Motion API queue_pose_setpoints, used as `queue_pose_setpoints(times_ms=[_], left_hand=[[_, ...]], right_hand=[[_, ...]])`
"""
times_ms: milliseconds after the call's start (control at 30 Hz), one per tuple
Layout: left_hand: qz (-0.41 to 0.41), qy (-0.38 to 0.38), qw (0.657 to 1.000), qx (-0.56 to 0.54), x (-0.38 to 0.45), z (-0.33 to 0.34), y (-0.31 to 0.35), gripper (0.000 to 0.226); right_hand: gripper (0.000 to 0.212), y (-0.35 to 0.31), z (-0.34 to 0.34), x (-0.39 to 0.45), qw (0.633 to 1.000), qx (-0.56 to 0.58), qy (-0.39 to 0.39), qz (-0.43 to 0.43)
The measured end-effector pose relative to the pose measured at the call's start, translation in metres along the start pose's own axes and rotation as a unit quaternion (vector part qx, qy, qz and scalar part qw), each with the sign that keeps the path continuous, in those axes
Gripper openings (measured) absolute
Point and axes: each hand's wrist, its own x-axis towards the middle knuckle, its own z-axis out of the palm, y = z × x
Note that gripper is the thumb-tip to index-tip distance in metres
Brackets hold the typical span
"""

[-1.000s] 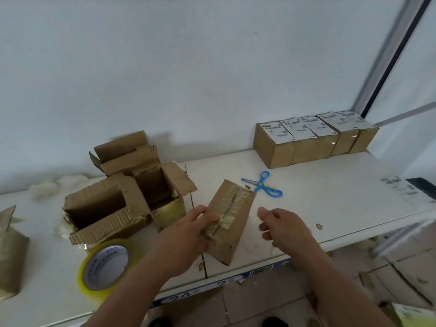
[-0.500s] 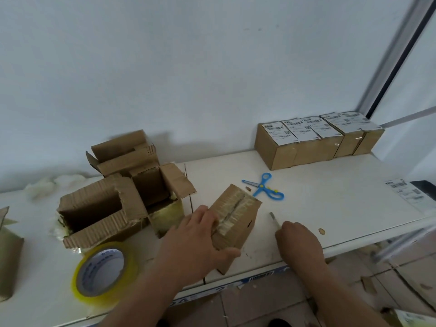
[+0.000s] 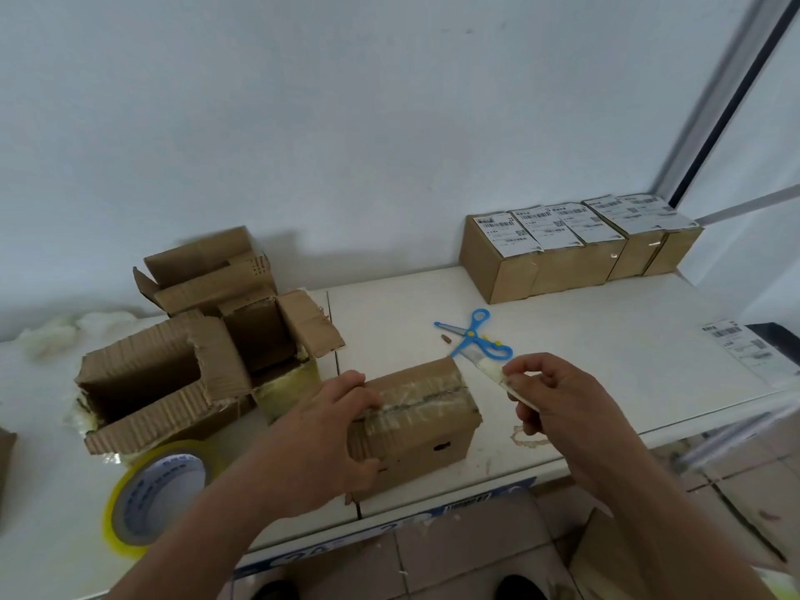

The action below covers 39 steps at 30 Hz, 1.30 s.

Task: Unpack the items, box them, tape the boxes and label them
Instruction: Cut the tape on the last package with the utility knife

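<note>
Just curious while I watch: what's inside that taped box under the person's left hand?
Nothing inside shows. The taped box is closed, clear tape running along its top seam, the left hand gripping its near end. A small dark hole on its front side reveals nothing. The right hand holds a thin tool beside it.

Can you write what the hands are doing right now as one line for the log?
left hand: holds taped brown cardboard box on white table | right hand: pinches thin pale blade-like tool | step: opening box
</note>
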Motion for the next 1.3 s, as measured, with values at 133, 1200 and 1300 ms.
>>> queue_pose_setpoints(times_ms=[133,1200,1300], left_hand=[[-0.007,-0.004,1.000,-0.006,0.003,-0.002,-0.002,0.072],[-0.045,-0.039,0.998,-0.004,0.005,-0.005,0.002,0.068],[-0.046,-0.037,0.998,0.000,0.005,-0.004,0.003,0.069]], right_hand=[[0.029,0.005,0.002,0.004,0.993,-0.103,-0.046,-0.025],[0.026,0.000,-0.009,-0.001,0.966,-0.245,-0.030,-0.072],[0.027,0.000,-0.016,-0.008,0.961,-0.263,-0.057,-0.058]])
